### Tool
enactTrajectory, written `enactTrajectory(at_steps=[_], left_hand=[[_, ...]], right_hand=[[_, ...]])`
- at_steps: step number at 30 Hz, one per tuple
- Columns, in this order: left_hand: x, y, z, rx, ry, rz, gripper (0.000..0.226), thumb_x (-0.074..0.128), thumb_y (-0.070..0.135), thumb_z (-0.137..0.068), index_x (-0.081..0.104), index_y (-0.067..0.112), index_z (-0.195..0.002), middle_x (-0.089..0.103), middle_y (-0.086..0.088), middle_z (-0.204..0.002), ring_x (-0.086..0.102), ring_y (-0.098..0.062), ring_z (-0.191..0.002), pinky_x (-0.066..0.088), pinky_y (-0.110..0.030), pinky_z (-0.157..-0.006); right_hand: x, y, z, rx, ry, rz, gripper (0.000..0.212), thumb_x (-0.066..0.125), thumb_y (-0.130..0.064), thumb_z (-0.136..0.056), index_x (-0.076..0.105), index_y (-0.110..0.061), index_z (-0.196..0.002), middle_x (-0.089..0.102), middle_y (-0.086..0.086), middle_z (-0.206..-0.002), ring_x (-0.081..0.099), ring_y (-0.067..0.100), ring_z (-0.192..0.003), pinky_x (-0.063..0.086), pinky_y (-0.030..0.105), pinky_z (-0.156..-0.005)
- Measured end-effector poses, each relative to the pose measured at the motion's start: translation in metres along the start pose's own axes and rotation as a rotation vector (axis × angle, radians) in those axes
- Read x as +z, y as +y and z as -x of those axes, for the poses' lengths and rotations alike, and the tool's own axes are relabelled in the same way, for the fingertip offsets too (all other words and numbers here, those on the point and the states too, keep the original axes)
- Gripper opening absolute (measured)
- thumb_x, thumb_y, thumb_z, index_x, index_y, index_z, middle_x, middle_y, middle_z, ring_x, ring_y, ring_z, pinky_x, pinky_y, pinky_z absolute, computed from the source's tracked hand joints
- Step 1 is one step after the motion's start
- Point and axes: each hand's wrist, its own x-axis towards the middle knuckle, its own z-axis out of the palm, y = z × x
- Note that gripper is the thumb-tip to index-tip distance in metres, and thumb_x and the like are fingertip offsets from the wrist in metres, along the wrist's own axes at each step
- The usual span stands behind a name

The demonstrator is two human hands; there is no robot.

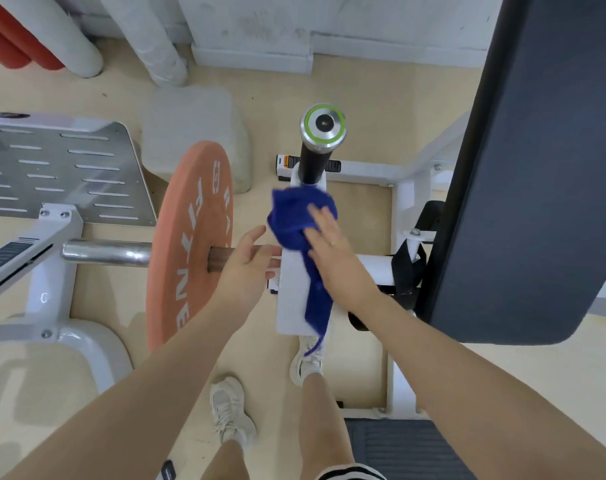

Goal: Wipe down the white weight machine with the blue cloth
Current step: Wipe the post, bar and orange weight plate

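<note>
Cloth: the crumpled blue terry cloth [303, 216] is pressed onto the white painted steel arm [291, 289] of the weight machine, one tail trailing down past its lower end.
Right hand [332, 251]: laid flat on the cloth, fingers straight.
Left hand [246, 261]: held loosely open near the chrome sleeve, beside the round orange rubber weight plate [187, 244]; nothing is gripped.
Progress: wiping is judged underway (mid-arm only); the white base frame [400, 199] and black-gripped handle [313, 161] appear left.
</note>
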Motion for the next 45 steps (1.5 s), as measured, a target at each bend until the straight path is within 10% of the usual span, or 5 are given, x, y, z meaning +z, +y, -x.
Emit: enactTrajectory(at_steps=[5,13,26,32,45], left_hand=[[0.004,0.005,-0.001,0.076,-0.042,-0.140,0.029,0.040,0.010,-0.099,0.057,0.030,-0.113,0.068,0.008,-0.096,0.064,-0.006,-0.080,0.049,-0.016,-0.071],[0.005,0.005,0.000,0.115,0.005,-0.176,0.035,0.046,-0.003,-0.093,0.064,0.022,-0.110,0.066,0.008,-0.096,0.056,0.009,-0.064,0.042,-0.004,-0.062],[0.009,0.010,0.009,0.050,-0.005,-0.120,0.033,0.038,0.006,-0.099,0.053,0.028,-0.119,0.063,0.013,-0.097,0.059,-0.001,-0.080,0.047,-0.010,-0.067],[0.001,0.000,0.004,0.004,0.033,-0.063,0.035,0.039,0.009,-0.099,0.045,0.013,-0.133,0.063,0.004,-0.101,0.060,-0.011,-0.084,0.045,-0.020,-0.072],[0.002,0.004,0.012,0.032,-0.009,-0.197,0.033,0.045,0.022,-0.097,0.047,0.022,-0.130,0.060,0.006,-0.115,0.058,-0.009,-0.095,0.044,-0.022,-0.078]], right_hand=[[-0.005,-0.010,-0.011,0.207,0.143,-0.398,0.052,0.037,0.006,-0.093,0.032,-0.009,-0.143,0.016,0.003,-0.156,0.026,0.000,-0.132,0.027,0.010,-0.105],[-0.019,-0.008,-0.023,0.893,0.053,-1.328,0.029,0.042,-0.015,-0.100,0.049,-0.019,-0.127,0.061,0.004,-0.111,0.059,0.024,-0.102,0.047,0.043,-0.093],[-0.012,-0.030,0.012,0.174,0.045,0.402,0.052,0.076,-0.010,-0.068,0.060,-0.013,-0.117,0.059,0.010,-0.109,0.057,0.027,-0.085,0.049,0.034,-0.070],[-0.008,0.011,-0.013,-0.330,-0.012,0.516,0.049,0.044,-0.035,-0.086,0.057,-0.016,-0.129,0.058,0.011,-0.129,0.050,0.032,-0.124,0.038,0.043,-0.104],[-0.026,-0.029,-0.002,0.779,0.297,-0.498,0.046,0.058,-0.013,-0.090,0.044,-0.010,-0.134,0.052,0.006,-0.129,0.050,0.024,-0.117,0.040,0.029,-0.098]])
